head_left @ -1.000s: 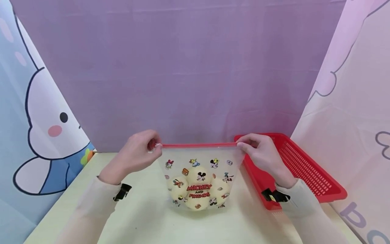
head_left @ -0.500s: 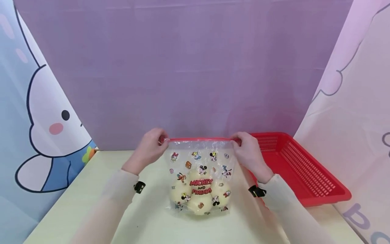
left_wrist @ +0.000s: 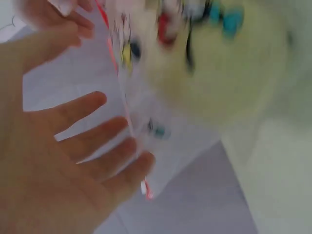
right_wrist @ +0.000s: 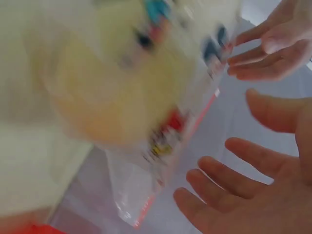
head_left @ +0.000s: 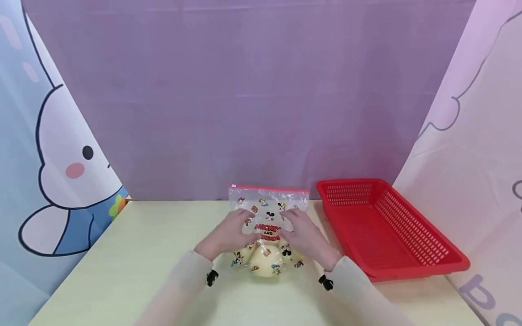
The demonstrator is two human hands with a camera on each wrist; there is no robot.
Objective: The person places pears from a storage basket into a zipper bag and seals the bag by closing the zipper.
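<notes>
A clear zip bag (head_left: 244, 199) with cartoon prints and a red zip strip (head_left: 269, 188) stands on the table, several pale yellow round things (head_left: 262, 267) in its lower part. My left hand (head_left: 229, 232) is in front of the bag's left side, fingers spread. Opposite it, my right hand (head_left: 306, 233) is over the right side, its fingers spread as well. Both wrist views show bare palms beside the bag, the left hand (left_wrist: 83, 161) and the right hand (right_wrist: 248, 190) gripping nothing. Whether fingertips touch the plastic, I cannot tell.
A red slotted plastic basket (head_left: 375, 235) stands right of the bag. The pale table (head_left: 175, 253) ends at a purple cloth backdrop (head_left: 261, 99). Printed cloths flank it, a blue one (head_left: 24, 136) on the left and a pale one (head_left: 469, 181) on the right.
Both hands have let go of the bag's top corners and come down and inward to its front. The bag stands by itself, its top leaning further back.
</notes>
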